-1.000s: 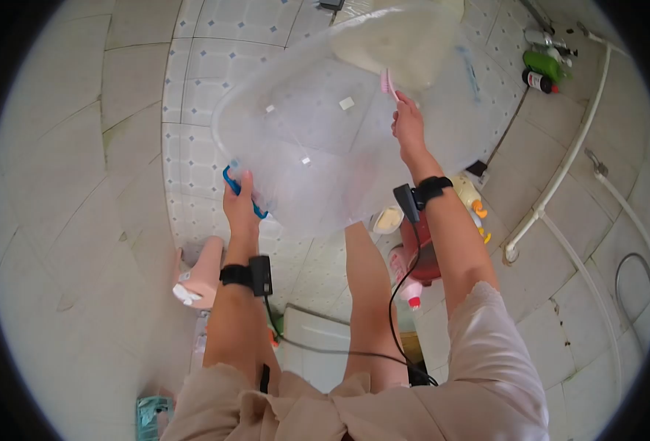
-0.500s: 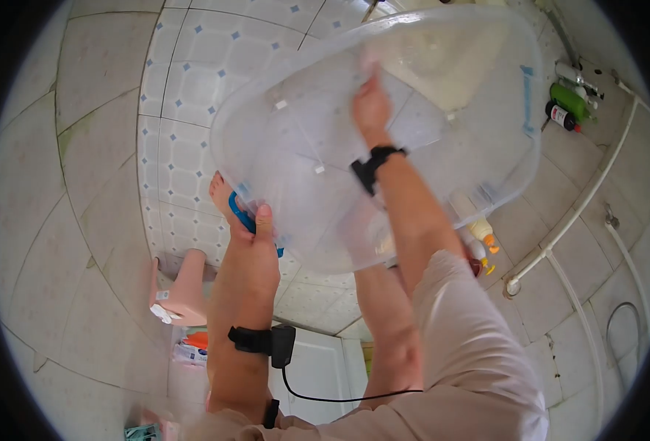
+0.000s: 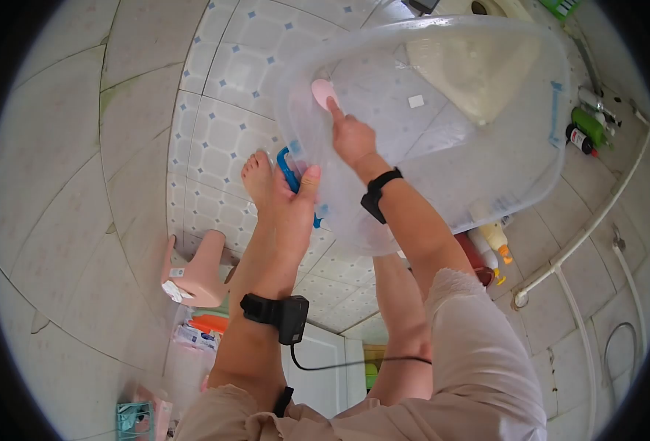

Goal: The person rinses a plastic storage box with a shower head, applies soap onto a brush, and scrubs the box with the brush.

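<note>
A large clear plastic storage bin (image 3: 442, 165) is tilted in front of me, its open side toward me. My left hand (image 3: 295, 206) is closed on the blue handle (image 3: 286, 170) at its left end, thumb on the rim side. Inside the bin, my right hand (image 3: 354, 140) holds a flat pink oval piece (image 3: 323, 92) with fingers against it, near the bin's left wall. Whether it is a brush or a pad I cannot make out. A small white square (image 3: 415, 101) shows on the bin's bottom.
A pink stool (image 3: 200, 272) stands at the left on the tiled floor (image 3: 248, 88). Bottles (image 3: 495, 239) stand beyond the bin's right side, and more, one green (image 3: 588, 125), by the wall. White pipes (image 3: 582, 228) run along the right wall. A cream basin-like fixture (image 3: 479, 66) lies behind the bin.
My right hand has moved left and down with the pink piece, toward the bin's left wall. The bin and my left hand appear further right in view; the whole view has shifted too.
</note>
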`<act>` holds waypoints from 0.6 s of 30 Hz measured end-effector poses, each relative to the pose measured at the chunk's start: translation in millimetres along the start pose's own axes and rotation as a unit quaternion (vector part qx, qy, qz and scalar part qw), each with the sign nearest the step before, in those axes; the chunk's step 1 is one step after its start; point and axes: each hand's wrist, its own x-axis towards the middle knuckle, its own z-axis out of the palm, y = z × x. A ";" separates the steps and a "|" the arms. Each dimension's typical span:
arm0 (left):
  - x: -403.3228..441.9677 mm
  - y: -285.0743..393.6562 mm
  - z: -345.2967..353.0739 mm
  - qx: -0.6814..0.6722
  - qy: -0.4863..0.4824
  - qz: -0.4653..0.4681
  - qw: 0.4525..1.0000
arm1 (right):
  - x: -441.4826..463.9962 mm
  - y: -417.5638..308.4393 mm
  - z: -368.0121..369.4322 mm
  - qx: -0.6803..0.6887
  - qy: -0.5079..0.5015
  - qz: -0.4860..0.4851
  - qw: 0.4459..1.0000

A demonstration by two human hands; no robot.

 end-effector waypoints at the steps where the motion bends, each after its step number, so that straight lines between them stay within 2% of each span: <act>1: 2.0 -3.0 -6.3 0.046 -0.017 0.018 0.999 | -2.4 -0.6 -2.9 0.030 0.005 -0.020 0.999; 2: 1.1 -2.7 -6.8 0.069 -0.024 0.024 0.997 | 2.3 26.3 -12.2 -0.051 0.001 -0.062 0.997; 3: 0.1 -2.4 -7.3 0.092 -0.031 0.031 0.995 | 9.8 62.6 -14.7 -0.063 0.021 -0.021 0.998; 4: -3.0 5.6 2.0 0.107 -0.002 0.082 0.991 | 16.0 98.3 -17.0 -0.075 0.041 0.017 0.996; 6: -3.1 15.9 12.1 0.122 0.031 0.131 0.983 | 24.7 138.0 -66.1 -0.054 0.038 0.201 0.977; 7: -3.1 18.2 16.3 0.110 0.046 0.123 0.985 | 22.0 137.1 -59.1 -0.055 0.035 0.201 0.977; 9: -2.9 16.2 22.9 0.098 0.057 0.110 0.987 | 10.7 131.2 -36.9 -0.061 0.038 0.181 0.981; 10: -2.0 11.7 25.3 0.067 0.066 0.101 0.990 | -0.4 103.4 -28.8 -0.038 -0.002 0.136 0.990; 11: -4.0 7.9 25.7 0.038 0.077 0.091 0.992 | -13.7 83.4 -3.2 -0.083 -0.008 0.032 0.996; 12: -6.3 6.2 23.9 0.040 0.076 0.090 0.992 | -30.4 54.1 -2.6 -0.079 -0.063 -0.041 0.994; 15: -4.9 7.8 16.8 0.070 0.063 0.085 0.992 | -36.4 57.0 -20.6 -0.081 -0.100 -0.076 0.989; 17: -4.6 11.2 11.9 0.017 0.012 0.036 0.999 | -15.2 111.5 -23.4 -0.072 0.010 0.114 0.991; 18: -0.9 6.0 5.8 0.022 0.016 0.033 0.999 | -6.4 134.4 -38.2 -0.034 0.060 0.189 0.980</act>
